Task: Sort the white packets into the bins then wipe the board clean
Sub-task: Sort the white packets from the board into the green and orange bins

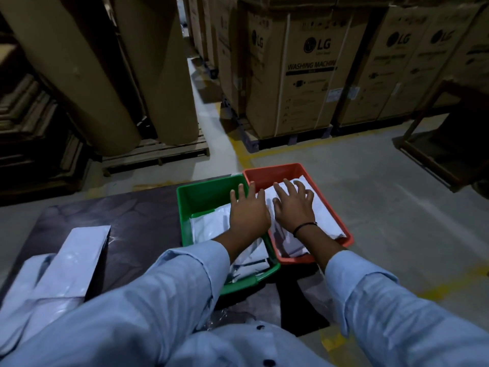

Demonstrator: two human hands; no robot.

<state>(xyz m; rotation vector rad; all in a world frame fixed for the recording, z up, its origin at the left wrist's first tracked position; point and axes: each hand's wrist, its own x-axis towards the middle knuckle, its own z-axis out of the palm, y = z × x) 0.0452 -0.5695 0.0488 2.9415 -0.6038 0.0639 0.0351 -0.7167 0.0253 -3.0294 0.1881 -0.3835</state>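
A green bin (185,207) and a red bin (267,172) stand side by side on the dark board (137,215). Both hold white packets: some in the green bin (209,225), others in the red bin (325,218). My left hand (247,213) lies flat over the shared rim of the two bins, fingers spread. My right hand (293,203) presses palm-down on the packets in the red bin, fingers apart. Several more white packets (66,263) lie in a loose pile on the board's left side.
Large cardboard rolls (92,70) stand on a pallet at the back left. Boxed washing machines (307,75) line the back right. A metal frame cart (447,144) sits at the right. Yellow lines mark the concrete floor (397,207).
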